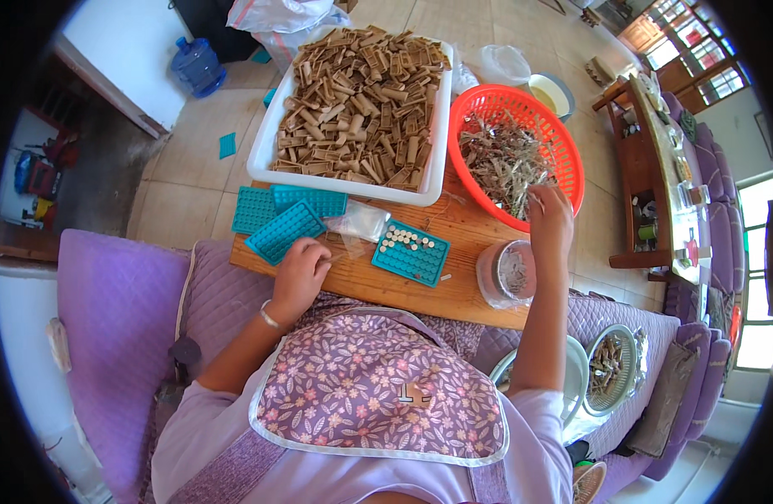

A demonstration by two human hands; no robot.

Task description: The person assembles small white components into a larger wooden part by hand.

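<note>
My right hand is at the near right side of a red plastic basket, fingers closed together. The basket holds a heap of shiny clear wrapper-like strips; what the fingers hold is too small to tell. My left hand hovers by a teal tray of small cups, its fingers curled into a pinch whose content I cannot make out. Another teal tray has several small white round pieces on it. Between the trays lies a clear plastic bag. A clear round tub stands below my right hand.
A large white bin of brown, trough-shaped pieces covers the far part of the wooden table. More teal trays lie at its left. To the right, a pale basket rests on the purple sofa.
</note>
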